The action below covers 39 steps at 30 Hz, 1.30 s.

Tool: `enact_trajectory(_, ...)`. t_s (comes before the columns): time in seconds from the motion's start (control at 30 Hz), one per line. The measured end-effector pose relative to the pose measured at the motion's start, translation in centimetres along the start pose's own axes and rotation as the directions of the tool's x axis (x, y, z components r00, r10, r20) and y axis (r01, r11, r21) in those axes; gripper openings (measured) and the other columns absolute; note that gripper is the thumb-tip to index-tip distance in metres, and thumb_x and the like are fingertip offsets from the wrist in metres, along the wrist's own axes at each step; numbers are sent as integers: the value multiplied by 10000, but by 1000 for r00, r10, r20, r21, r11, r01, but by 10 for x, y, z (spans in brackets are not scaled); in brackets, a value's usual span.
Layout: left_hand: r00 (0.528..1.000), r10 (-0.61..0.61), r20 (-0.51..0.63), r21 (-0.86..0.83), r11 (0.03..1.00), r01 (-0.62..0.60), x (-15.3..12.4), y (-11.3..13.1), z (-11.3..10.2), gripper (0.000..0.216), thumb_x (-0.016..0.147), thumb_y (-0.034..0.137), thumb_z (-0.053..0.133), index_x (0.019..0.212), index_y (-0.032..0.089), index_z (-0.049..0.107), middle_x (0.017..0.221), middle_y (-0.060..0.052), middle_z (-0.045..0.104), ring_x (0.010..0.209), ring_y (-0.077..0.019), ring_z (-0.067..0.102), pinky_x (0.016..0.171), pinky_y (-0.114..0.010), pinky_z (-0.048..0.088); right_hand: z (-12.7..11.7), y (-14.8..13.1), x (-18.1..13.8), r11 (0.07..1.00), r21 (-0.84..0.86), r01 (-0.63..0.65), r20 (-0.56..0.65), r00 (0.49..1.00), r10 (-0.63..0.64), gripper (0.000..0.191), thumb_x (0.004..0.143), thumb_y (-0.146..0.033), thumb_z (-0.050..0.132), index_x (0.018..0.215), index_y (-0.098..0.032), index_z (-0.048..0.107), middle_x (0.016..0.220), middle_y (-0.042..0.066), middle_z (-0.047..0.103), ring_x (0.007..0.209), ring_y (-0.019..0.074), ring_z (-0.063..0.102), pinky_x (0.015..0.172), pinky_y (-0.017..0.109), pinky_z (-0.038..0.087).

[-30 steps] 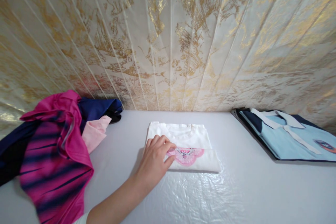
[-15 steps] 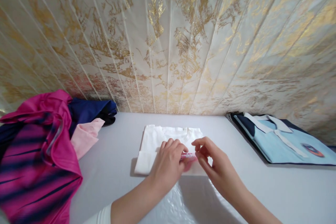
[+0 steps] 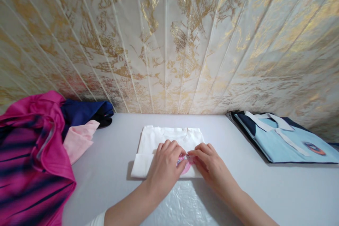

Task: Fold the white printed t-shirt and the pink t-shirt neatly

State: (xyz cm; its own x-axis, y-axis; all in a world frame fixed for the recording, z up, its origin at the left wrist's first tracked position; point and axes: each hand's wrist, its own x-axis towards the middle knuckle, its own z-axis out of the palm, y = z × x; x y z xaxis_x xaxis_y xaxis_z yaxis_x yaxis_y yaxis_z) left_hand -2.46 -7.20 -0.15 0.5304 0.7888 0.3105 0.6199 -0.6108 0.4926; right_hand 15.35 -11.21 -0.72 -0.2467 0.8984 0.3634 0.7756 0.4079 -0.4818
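Observation:
A folded white T-shirt [image 3: 148, 141] with a pink print lies on the white table [image 3: 265, 190] near the wall. My left hand [image 3: 165, 162] rests on top of it, fingers curled down and pressing on the fold. Beside it, my right hand [image 3: 208, 162] lies on the shirt too, its fingertips pinched together at the edge of the pink print. The two hands almost touch over the print and hide most of it.
A heap of loose clothes, magenta with dark stripes [image 3: 34, 169], pale pink [image 3: 78, 139] and navy [image 3: 84, 111], fills the left side. A folded light-blue polo shirt [image 3: 286, 139] lies on a dark garment at the right. A gold-patterned wall [image 3: 169, 42] rises behind the table.
My right hand came in from the right and settled on the shirt next to my left hand. The left hand slid slightly right, and the shirt sits a little further left.

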Motion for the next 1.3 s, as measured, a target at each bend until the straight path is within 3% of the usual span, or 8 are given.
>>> enact_trajectory(0.5, 1000, 13, 11, 31, 999, -13, -1, 0, 0, 86, 846, 164, 657, 850, 220, 593, 908, 7, 609, 890, -213, 511, 763, -353, 362, -3, -5, 1, 1000, 9, -4, 17, 1000, 4, 256, 914, -67, 444, 943, -214, 652, 873, 64, 570, 806, 210, 518, 699, 351, 472)
enact_trajectory(0.7, 1000, -17, -1, 38, 999, 17, -1, 0, 0, 106, 843, 165, 655, 870, 219, 568, 907, 4, 613, 881, -217, 522, 751, -350, 366, -1, -4, 0, 1000, 30, 0, 11, 1000, 0, 301, 926, -78, 424, 1088, -218, 636, 918, 78, 579, 834, 220, 523, 720, 370, 480)
enact_trajectory(0.93, 1000, -10, -4, 50, 999, 11, -1, 0, 1, 90, 855, 179, 640, 856, 219, 559, 884, 3, 610, 863, -211, 518, 748, -349, 368, -1, -6, 0, 1000, 30, -6, 16, 1000, 5, 314, 919, -64, 431, 1048, -236, 660, 897, 67, 579, 824, 214, 530, 716, 357, 478)
enact_trajectory(1.1, 1000, -25, -7, 51, 998, 26, -1, 1, 0, 111, 844, 176, 658, 843, 219, 557, 881, 9, 607, 863, -209, 518, 739, -343, 369, -1, -6, 0, 999, 52, -15, 31, 999, 14, 272, 920, -64, 426, 915, -217, 652, 877, 63, 566, 813, 213, 513, 714, 360, 466)
enact_trajectory(1.3, 1000, -12, -10, 44, 999, 13, -1, 1, 1, 152, 822, 174, 697, 859, 215, 555, 886, 19, 602, 866, -214, 512, 748, -350, 359, -1, -6, 0, 998, 61, -16, 22, 1000, 14, 326, 915, -46, 427, 1077, -234, 639, 918, 66, 568, 841, 221, 511, 727, 364, 464)
